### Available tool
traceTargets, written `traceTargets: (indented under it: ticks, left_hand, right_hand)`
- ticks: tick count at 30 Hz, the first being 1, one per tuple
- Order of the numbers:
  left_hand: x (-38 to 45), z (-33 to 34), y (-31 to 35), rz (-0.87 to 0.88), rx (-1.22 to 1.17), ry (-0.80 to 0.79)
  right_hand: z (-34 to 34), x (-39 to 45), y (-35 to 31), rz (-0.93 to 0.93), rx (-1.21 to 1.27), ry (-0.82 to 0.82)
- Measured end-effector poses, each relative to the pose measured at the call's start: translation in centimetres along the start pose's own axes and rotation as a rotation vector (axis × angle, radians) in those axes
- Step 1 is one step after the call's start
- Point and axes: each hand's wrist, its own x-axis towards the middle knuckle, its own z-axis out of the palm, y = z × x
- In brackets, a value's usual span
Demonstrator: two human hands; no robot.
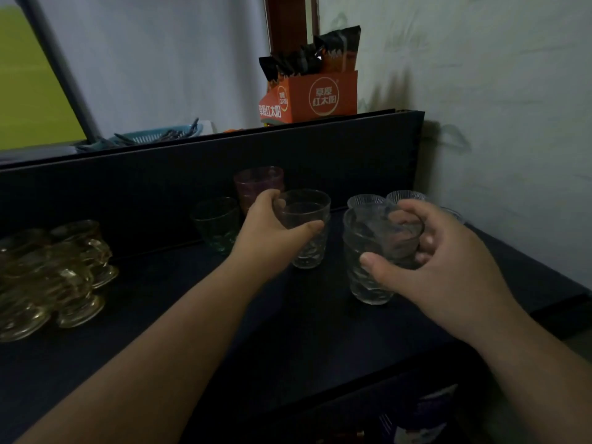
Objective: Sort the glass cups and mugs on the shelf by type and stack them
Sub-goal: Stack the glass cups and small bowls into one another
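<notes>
While I look down at a dark shelf (pixel 288 331), both my bare arms reach forward over it. At nine o'clock, on the far left, sits a cluster of amber glass mugs (pixel 54 277), stacked and crowded together; how many there are I cannot tell. Moving right, toward eleven o'clock, a green cup (pixel 217 224) stands upright against the shelf's dark back panel (pixel 160 187), and just beside it, a little further back, stands a purple cup (pixel 258 184), which looks like a stack of two. My left hand (pixel 272 232) comes next, near twelve o'clock. Its fingers and thumb curl round the upper part of a clear cup (pixel 307 229), which stands upright with its base on the shelf; a second rim inside it suggests nested cups. Just right of that, at about one o'clock, my right hand (pixel 442 264) grips another clear stack (pixel 374 261), thumb across the front and fingers wrapped round the back near the rim. This stack is upright too, and its base seems to touch the shelf. Behind my right hand, near the wall at two o'clock, stand two ribbed cups (pixel 384 200), side by side. Above the back panel, on a higher ledge, a blue basket (pixel 160 136) lies at eleven o'clock and an orange box (pixel 314 94) of dark packets stands at twelve.
</notes>
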Motion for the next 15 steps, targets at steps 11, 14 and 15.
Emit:
traceTargets:
  ticks: [11, 14, 15]
  left_hand:
    - [-2.1, -4.4, -1.4, -0.071, -0.019, -0.03]
    - [-3.1, -5.8, -2.4, -0.091, -0.027, 0.01]
    - [-3.5, -6.2, -2.7, -0.099, -0.028, 0.024]
  right_hand:
    - [-1.0, 6.7, -6.1, -0.172, 0.142, 0.053]
    - [0.9, 8.8, -8.1, -0.178, 0.239, 0.005]
    - [1.7, 9.2, -8.8, -0.185, 0.267, -0.017]
